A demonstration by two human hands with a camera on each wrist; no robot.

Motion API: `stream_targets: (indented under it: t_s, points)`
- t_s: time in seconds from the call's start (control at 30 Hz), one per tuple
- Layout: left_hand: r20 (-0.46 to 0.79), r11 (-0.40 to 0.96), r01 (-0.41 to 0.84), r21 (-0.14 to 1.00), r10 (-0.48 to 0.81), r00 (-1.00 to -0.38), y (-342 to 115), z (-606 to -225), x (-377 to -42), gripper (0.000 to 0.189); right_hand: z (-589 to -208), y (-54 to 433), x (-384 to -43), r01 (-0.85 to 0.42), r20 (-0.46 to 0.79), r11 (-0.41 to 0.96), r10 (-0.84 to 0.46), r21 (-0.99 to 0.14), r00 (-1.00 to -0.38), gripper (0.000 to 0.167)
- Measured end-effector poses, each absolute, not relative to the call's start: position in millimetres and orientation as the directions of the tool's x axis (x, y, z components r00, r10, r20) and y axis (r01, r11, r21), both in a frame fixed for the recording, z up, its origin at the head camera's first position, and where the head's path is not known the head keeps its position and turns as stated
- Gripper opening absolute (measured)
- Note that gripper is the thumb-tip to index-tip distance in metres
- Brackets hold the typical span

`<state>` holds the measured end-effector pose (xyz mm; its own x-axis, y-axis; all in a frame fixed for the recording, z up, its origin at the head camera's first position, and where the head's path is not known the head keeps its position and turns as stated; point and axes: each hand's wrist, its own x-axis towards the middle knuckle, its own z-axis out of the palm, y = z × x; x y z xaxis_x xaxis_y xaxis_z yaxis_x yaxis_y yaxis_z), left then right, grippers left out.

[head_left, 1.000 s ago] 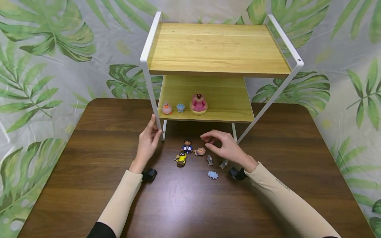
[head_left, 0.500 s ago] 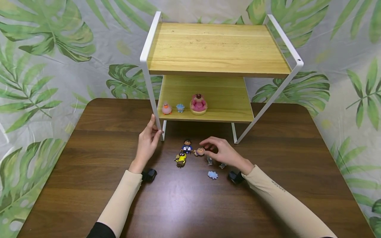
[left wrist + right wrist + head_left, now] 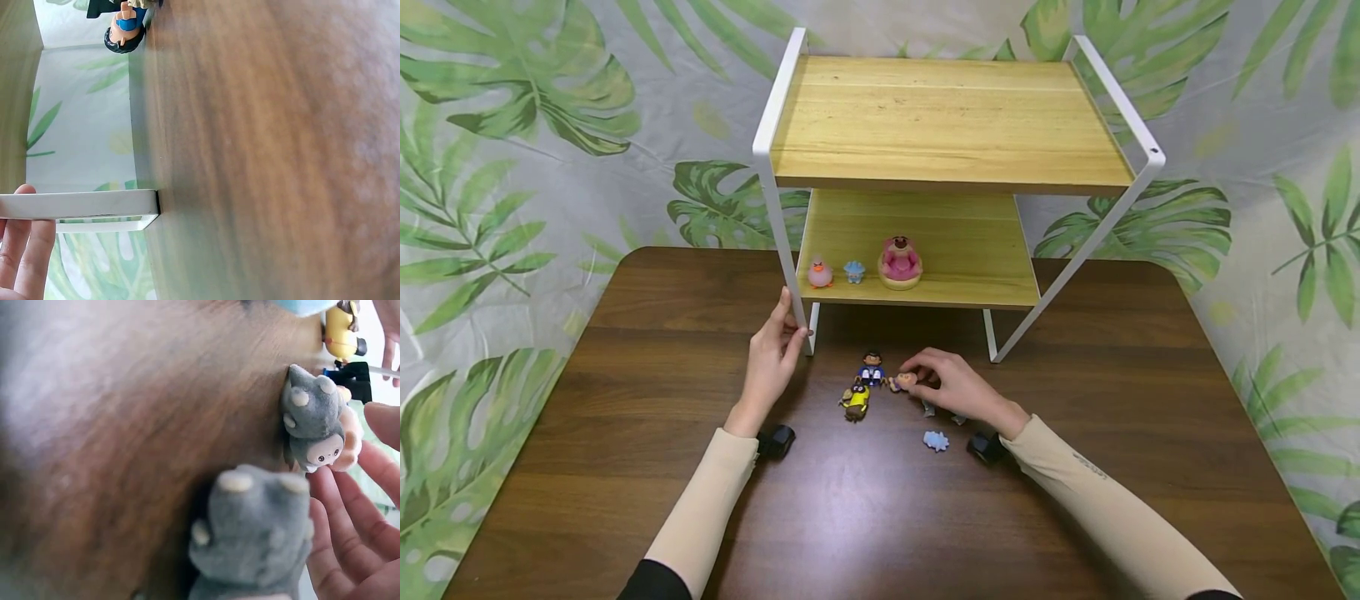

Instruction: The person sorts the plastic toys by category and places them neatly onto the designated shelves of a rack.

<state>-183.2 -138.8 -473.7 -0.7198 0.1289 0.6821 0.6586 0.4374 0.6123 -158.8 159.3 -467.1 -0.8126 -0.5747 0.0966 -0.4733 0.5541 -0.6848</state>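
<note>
My left hand [image 3: 773, 342] grips the white front leg [image 3: 81, 204] of a shelf, with fingers on both sides of it in the left wrist view. My right hand [image 3: 958, 385] bends over a small peach-headed doll [image 3: 901, 382] lying on the table, thumb and fingertips at its head. Two grey plush-like figurines lie beside that hand: the near one [image 3: 250, 531] and the farther one [image 3: 315, 403], which partly hides the doll in the right wrist view. Left of the doll are a dark-haired figurine in blue [image 3: 871, 369] and a yellow figurine [image 3: 855, 402].
A light blue figurine [image 3: 936, 441] lies on the brown table [image 3: 625, 483], nearer me. On the lower wooden shelf [image 3: 977, 250] stand a pink duck [image 3: 821, 274], a small blue figure [image 3: 854, 272] and a pink bear [image 3: 900, 264]. The upper shelf [image 3: 947, 125] overhangs them.
My right hand has moved a little left and down onto the peach-headed doll, now covering most of the grey figurines in the head view. My left hand has stayed on the leg.
</note>
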Motion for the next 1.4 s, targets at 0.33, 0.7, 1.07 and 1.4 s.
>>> stream_targets:
  t_s: [0.33, 0.7, 1.07, 1.4]
  points:
    - [0.681, 0.436, 0.659, 0.613, 0.131, -0.721, -138.6, -474.7, -183.6, 0.099, -471.8, 153.8, -160.9, -0.49, 0.09, 0.582, -0.581, -0.649, -0.809, 0.018]
    - [0.69, 0.431, 0.668, 0.607, 0.131, -0.712, -137.9, -474.0, -182.8, 0.097, -470.8, 153.6, -159.5, -0.498, 0.109, 0.586, -0.573, -0.639, -0.813, 0.018]
    - [0.677, 0.442, 0.653, 0.615, 0.129, -0.724, -138.5, -473.7, -182.5, 0.098, -459.5, 154.9, -157.9, -0.511, 0.176, 0.509, -0.567, -0.693, -0.804, 0.019]
    - [0.679, 0.426, 0.656, 0.623, 0.121, -0.724, -138.2, -473.2, -182.2, 0.096, -450.4, 154.6, -156.7, -0.521, 0.21, 0.45, -0.576, -0.725, -0.79, 0.017]
